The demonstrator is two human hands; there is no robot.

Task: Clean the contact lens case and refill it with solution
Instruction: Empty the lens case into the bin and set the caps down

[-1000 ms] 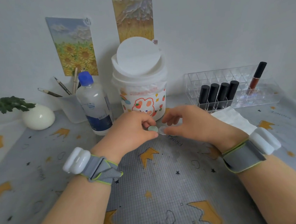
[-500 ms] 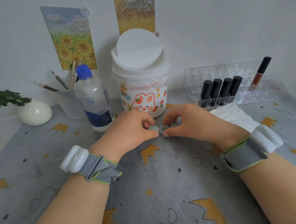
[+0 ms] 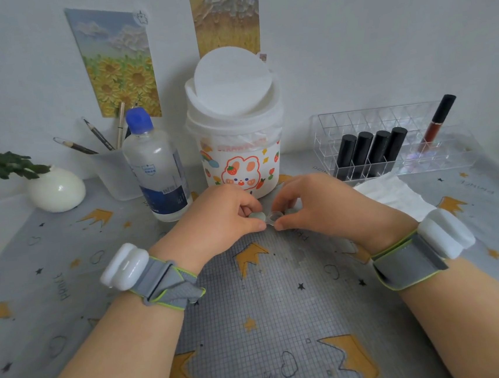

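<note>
My left hand (image 3: 223, 215) and right hand (image 3: 319, 203) have barely shifted. Curled fingers and thumbs of both still pinch the small clear contact lens case with pale green caps (image 3: 271, 217) over the middle of the grey patterned table (image 3: 269, 309). I judge I'm still unscrewing; the blue-capped clear solution bottle (image 3: 158, 170) stands closed towards the far left.

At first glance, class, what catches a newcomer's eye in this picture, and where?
The left hand and right hand meet at the centre of the view, both pinching a small contact lens case between them. Just behind stands a white rabbit-print bin, with the blue-capped solution bottle to its left.
</note>
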